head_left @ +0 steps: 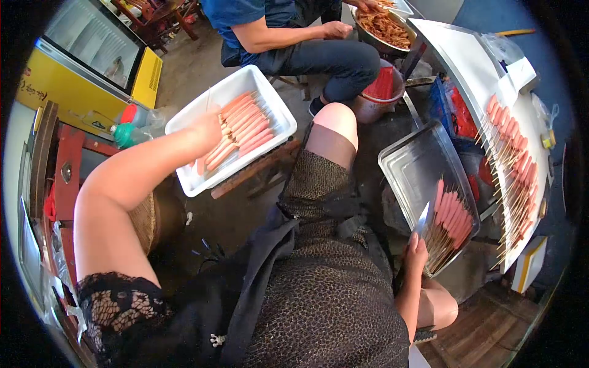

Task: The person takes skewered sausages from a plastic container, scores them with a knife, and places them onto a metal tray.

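Observation:
My left hand rests over sausages lying in rows in a white tray. Its fingers are hidden, and a thin stick rises beside it. Lower right, my right hand is closed on a knife, blade pointing up. The blade is beside skewered sausages piled in a metal tray. More sausage skewers lie on a white table at the right.
A seated person at the top has a hand at a bowl of brown food. Below that stands a bucket. A yellow-edged fridge is upper left, and a green-capped bottle is left of the white tray.

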Demonstrator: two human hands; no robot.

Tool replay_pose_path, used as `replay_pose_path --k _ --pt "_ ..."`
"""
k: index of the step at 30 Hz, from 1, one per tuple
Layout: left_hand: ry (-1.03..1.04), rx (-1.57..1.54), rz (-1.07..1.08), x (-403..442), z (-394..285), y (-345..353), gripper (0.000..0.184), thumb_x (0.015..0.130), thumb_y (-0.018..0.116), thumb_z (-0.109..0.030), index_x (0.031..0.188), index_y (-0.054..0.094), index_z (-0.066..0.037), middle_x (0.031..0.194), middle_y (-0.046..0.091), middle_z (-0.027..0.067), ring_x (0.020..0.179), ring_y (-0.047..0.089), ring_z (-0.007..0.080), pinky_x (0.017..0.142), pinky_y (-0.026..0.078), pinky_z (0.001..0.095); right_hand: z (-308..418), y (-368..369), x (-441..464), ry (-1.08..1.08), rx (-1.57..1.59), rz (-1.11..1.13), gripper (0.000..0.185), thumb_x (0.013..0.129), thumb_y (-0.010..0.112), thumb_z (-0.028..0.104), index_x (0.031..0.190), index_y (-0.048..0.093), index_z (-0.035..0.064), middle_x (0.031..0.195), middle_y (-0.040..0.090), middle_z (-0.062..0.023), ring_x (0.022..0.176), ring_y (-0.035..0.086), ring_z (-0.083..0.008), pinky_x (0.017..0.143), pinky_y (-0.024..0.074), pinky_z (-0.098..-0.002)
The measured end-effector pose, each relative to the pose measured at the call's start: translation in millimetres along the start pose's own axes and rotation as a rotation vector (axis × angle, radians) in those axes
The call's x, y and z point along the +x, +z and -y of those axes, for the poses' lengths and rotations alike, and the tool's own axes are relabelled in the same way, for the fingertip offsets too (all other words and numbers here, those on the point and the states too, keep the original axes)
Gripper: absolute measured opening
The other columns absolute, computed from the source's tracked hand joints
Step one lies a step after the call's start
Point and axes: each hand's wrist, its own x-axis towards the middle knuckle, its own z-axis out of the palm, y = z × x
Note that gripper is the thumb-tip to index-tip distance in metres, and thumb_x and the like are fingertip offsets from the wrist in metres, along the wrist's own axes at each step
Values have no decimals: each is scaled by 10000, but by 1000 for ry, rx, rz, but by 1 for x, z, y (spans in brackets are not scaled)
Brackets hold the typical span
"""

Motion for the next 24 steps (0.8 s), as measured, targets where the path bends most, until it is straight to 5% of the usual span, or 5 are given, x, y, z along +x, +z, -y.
replay_pose_path --k 4,6,9,18,24 --pt "-59 -57 28 101 46 70 414 883 421 -246 1240 492 -48 1269 481 184 1171 446 341 942 391 416 -14 2 -2 -43 -93 -24 360 932 474 350 722 482 58 522 450 -21 422 430 -111 401 356 -264" --pt "818 1220 275 117 42 74 237 805 479 -114 1006 544 -7 979 617 150 995 573 332 945 421 432 -11 0 -2 -60 -123 -23 366 930 480 347 714 486 52 525 454 -22 432 429 -112 412 357 -268" --pt "1766 913 -548 136 57 71 226 796 490 -150 965 575 -26 1015 618 105 995 563 284 935 404 380 -11 3 -3 -46 -168 -16 379 926 492 346 704 494 38 530 457 -23 448 427 -116 430 359 -274" --pt "470 237 -179 125 114 85 221 804 559 -257 973 580 -116 956 616 147 914 585 317 787 464 412 58 -5 -13 48 -136 50 395 922 502 348 691 486 27 523 432 -27 443 410 -115 417 339 -278" --pt "446 128 -149 140 150 116 237 827 555 -321 923 598 -109 901 625 154 823 602 339 706 476 426 6 2 -6 7 -150 71 386 928 494 336 691 475 33 516 417 -26 427 394 -113 399 321 -286"
